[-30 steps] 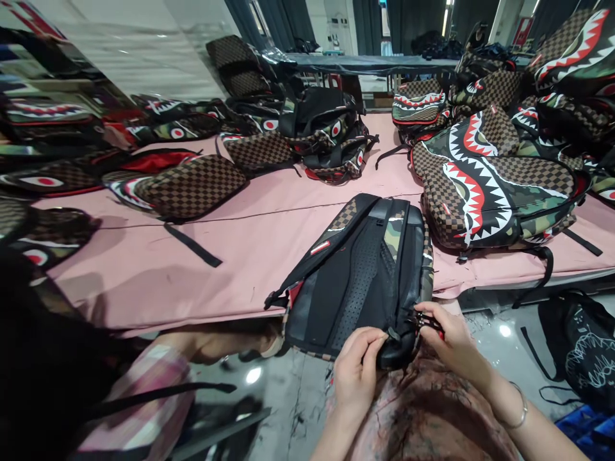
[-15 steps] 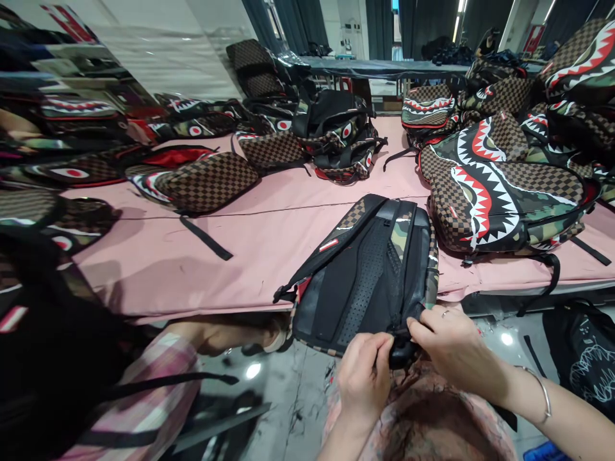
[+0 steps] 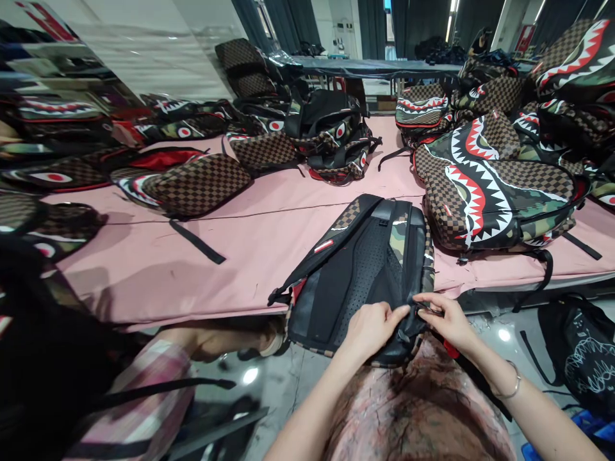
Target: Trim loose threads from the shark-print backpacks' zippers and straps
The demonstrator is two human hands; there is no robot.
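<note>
A backpack point(image 3: 353, 282) lies back panel up, its lower end past the near edge of the pink-covered table and close to my lap. It has a black perforated panel, checkered and camouflage sides and two shoulder straps. At its lower right corner my left hand point(image 3: 375, 326) pinches the end of the right shoulder strap point(image 3: 410, 256) near a black buckle. Opposite it, my right hand point(image 3: 444, 317) has thumb and fingers closed on a dark strap piece at the same spot. The exact shape of the buckle is hard to make out between the fingers.
Shark-mouth backpacks point(image 3: 485, 192) are stacked to the right on the pink table point(image 3: 192, 288). More checkered backpacks point(image 3: 202, 186) lie at the left and back. A person in plaid point(image 3: 144, 390) sits close on my left. A black bag point(image 3: 586, 346) lies low at the right.
Both hands have moved up from the backpack's bottom edge onto the strap end at its lower right. The right hand's fingers have shifted their grip. The view has shifted slightly.
</note>
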